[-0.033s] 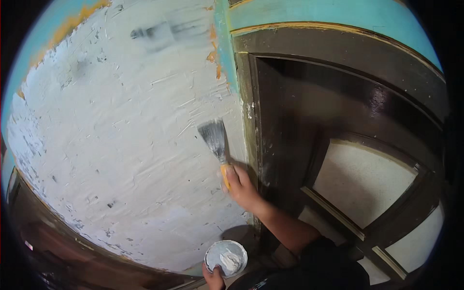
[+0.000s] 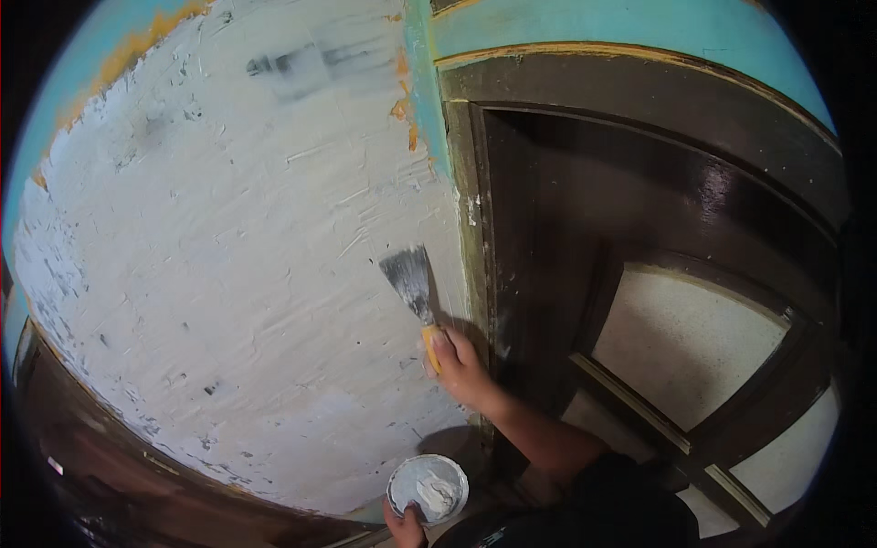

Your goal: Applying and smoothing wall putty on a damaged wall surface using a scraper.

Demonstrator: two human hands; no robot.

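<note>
My right hand (image 2: 462,370) is closed round the yellow handle of a putty knife (image 2: 406,277). Its wide grey blade, smeared with white, points up and lies against or very near the whitish wall patch (image 2: 228,237), just left of the door frame. At the lower edge my left hand (image 2: 405,527) grips a round white tub (image 2: 395,475), thumb over the rim. A lump of white putty (image 2: 439,495) sits inside the tub. Ridges, scratches and small dark pits mark the patch, with a grey smudge near its top.
To the right stands a dark brown door (image 2: 557,210) with pale panels, set in a worn wooden frame (image 2: 474,228). Turquoise paint (image 2: 585,26) with orange-brown peeled edges borders the patch. Dark brown woodwork (image 2: 119,438) runs along the lower left.
My right hand and the putty knife have moved a little down the wall and slightly right. The left hand and the tub stay almost where they were.
</note>
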